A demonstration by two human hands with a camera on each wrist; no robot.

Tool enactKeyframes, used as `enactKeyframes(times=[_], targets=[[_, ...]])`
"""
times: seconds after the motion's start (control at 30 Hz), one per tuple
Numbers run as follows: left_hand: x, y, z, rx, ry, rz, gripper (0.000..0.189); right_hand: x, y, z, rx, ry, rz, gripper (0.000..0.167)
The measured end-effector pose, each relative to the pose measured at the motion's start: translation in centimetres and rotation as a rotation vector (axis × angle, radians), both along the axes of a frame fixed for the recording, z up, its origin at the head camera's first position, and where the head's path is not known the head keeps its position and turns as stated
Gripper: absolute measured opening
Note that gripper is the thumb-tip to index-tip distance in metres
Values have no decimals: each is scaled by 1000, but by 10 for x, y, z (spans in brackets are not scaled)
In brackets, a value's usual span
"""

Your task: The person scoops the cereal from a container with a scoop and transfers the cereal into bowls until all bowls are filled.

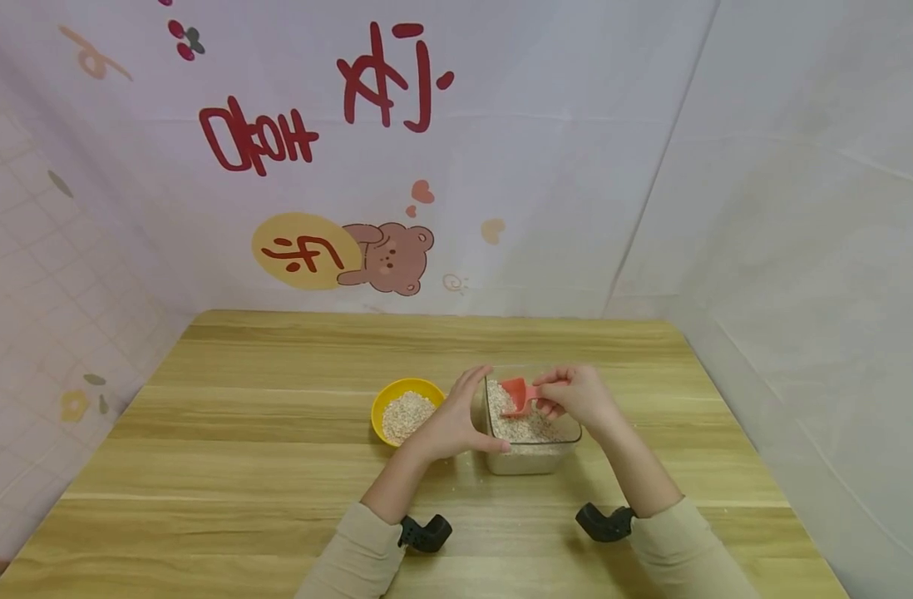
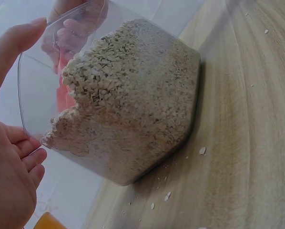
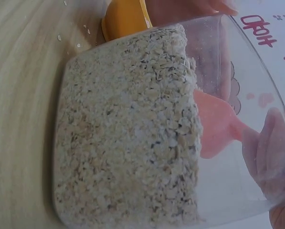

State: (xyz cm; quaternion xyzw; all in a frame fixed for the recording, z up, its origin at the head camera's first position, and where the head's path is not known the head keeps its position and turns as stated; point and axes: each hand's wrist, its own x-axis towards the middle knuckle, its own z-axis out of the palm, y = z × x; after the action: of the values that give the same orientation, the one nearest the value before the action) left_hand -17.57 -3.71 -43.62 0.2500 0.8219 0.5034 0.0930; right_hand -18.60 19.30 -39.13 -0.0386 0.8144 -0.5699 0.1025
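A clear plastic container (image 1: pixel 524 460) of rolled oats (image 1: pixel 527 428) stands on the table. My right hand (image 1: pixel 576 394) pinches the handle of a pink scoop (image 1: pixel 516 398) inside it. The scoop's bowl dips into the oats, and in the right wrist view the scoop (image 3: pixel 214 125) shows through the clear wall. At the container's left end, my left hand (image 1: pixel 449 424) holds the rim, thumb on the near side and fingers toward the far corner. Just left of that hand is a yellow bowl (image 1: pixel 377 406) with a heap of oats (image 1: pixel 407 415), partly covered by the hand.
Loose oat flakes (image 2: pixel 167 196) lie scattered on the wooden table (image 1: pixel 239 466) near the container. A printed cloth (image 1: pixel 546 166) hangs behind the table, with more cloth at both sides. Black wrist mounts (image 1: pixel 426 533) sit on both forearms.
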Motion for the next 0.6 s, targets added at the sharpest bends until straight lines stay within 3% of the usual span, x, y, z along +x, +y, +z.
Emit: enactKeyframes(times=[0.6], targets=[[1, -1, -1, -3, -2, 7, 112, -1, 4, -6, -25, 1, 4, 19]])
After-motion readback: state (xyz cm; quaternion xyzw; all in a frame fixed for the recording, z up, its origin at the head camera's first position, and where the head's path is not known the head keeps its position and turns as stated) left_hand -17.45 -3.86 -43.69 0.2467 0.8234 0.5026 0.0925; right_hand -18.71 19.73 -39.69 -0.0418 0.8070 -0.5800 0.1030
